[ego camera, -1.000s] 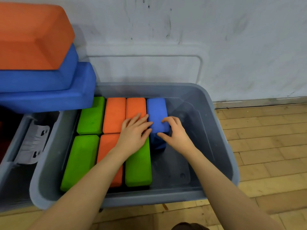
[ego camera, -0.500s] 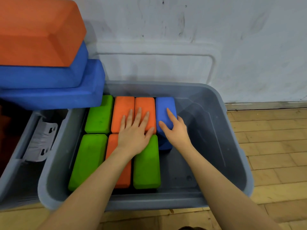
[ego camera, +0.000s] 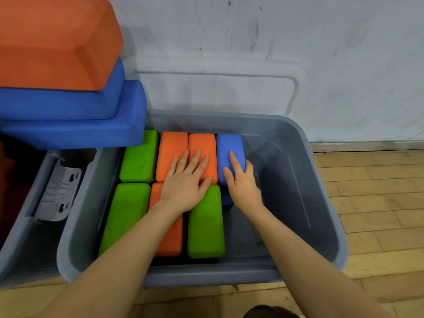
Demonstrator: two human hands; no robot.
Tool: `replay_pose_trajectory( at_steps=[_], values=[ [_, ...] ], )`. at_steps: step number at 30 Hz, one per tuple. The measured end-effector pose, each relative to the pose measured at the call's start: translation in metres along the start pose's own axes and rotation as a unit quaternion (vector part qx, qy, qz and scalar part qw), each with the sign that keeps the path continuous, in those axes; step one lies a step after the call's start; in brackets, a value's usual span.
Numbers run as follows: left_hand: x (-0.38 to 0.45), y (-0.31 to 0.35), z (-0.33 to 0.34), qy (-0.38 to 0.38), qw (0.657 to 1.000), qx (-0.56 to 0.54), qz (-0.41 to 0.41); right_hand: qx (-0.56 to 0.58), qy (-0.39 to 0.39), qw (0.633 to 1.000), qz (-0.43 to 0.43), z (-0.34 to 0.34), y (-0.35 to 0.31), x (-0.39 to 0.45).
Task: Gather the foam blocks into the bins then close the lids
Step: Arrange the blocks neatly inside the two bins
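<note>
Left hand (ego camera: 185,187) flat on orange foam blocks (ego camera: 203,154); right hand (ego camera: 241,182) grasps blue rectangular foam block (ego camera: 229,150) (likely light, squashy; hold long sides).

Foam blocks (ego camera: 171,154): plain coloured faces; no lettering or numbers to be read
Grey bin (ego camera: 321,203): bare plastic walls and rim; no label, brand or sign legible
Latch on the neighbouring bin (ego camera: 60,193): pale plastic with slots; no text readable
Wall (ego camera: 298,42): scuffs and dark marks only; none forms a readable word or number
</note>
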State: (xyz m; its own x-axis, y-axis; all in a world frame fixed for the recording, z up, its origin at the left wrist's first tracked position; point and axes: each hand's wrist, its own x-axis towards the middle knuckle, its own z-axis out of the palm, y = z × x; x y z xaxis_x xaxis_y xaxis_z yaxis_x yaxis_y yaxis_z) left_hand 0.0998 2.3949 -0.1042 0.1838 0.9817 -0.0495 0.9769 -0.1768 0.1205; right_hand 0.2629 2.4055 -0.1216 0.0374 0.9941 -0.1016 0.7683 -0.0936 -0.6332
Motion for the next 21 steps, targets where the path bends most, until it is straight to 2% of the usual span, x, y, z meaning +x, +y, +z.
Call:
replay_pose_trajectory(
  at_steps=[3,5,9,11,14,18,21],
  values=[
    [0.002,-0.002,-0.01,-0.051,0.998,-0.028,-0.005,-0.054,-0.033,0.998,0.025,-0.012,-0.005,-0.001],
    [0.0,-0.005,-0.024,-0.039,0.999,-0.025,-0.006,-0.081,-0.02,0.996,0.014,-0.021,-0.015,-0.006],
    [-0.021,-0.016,-0.068,0.158,0.986,-0.053,0.011,-0.027,0.035,0.997,-0.069,-0.04,-0.06,-0.018],
    [-0.034,-0.027,-0.096,0.256,0.965,-0.047,0.023,0.007,0.061,0.99,-0.124,-0.048,-0.092,-0.021],
    [-0.05,-0.05,-0.14,0.355,0.934,-0.035,0.002,0.084,0.099,0.974,-0.187,-0.06,-0.148,-0.022],
    [-0.064,-0.084,-0.183,0.409,0.912,-0.011,-0.034,0.136,0.089,0.949,-0.272,-0.064,-0.215,-0.02],
    [-0.066,-0.113,-0.205,0.382,0.921,0.009,-0.072,0.148,0.069,0.938,-0.305,-0.058,-0.254,-0.015]
  ],
)
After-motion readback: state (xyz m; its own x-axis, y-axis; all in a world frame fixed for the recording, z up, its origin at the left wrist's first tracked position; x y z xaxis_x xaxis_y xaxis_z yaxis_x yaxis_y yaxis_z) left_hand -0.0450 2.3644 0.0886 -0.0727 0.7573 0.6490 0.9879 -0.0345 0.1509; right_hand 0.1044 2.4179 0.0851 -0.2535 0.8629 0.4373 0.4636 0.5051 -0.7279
